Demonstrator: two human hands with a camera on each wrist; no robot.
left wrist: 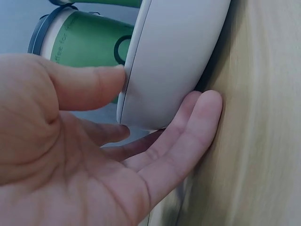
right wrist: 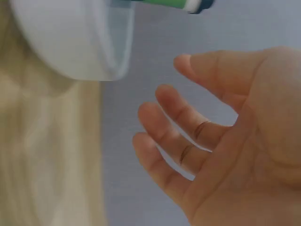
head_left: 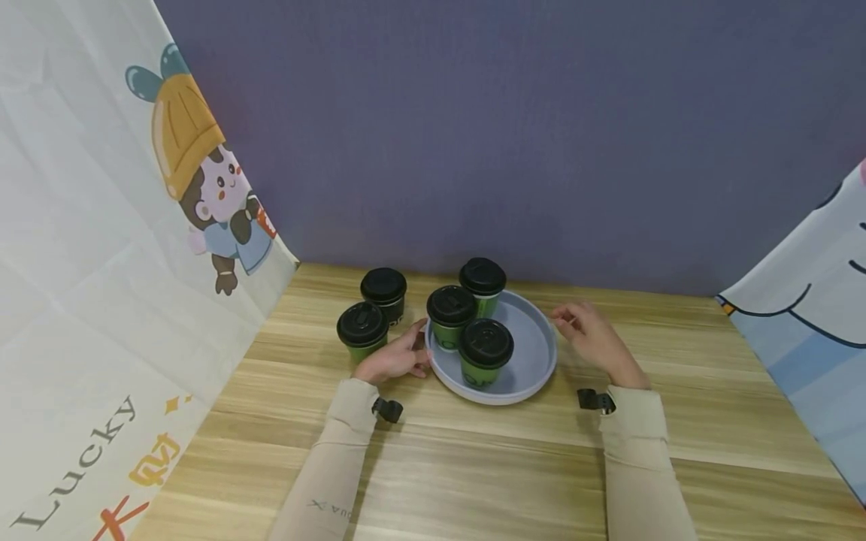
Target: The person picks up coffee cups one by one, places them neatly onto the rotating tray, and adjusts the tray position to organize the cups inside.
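Low on the wooden table (head_left: 487, 469), the left hand (head_left: 398, 356) clasps the grey tray (head_left: 531, 353) at its left rim, while the right hand (head_left: 592, 340), empty, loosely curved, near the opposite rim, would best mirror that hold, keeping three lidded cups (head_left: 485, 344) level

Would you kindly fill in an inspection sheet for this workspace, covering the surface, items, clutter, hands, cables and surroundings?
Surface: wood-grain table.
Items: round tray bearing three lidded cups: front cup, middle cup and rear cup; a green cup and a dark cup, both lidded, stand left of it.
Clutter: nothing seen.
Left hand: thumb against the tray's rim, fingers reaching to its underside.
Right hand: beside the tray, apart from it, holding nothing.
Cables: nothing seen.
Surroundings: dark purplish backdrop behind; printed left sheet and right sheet at the sides.
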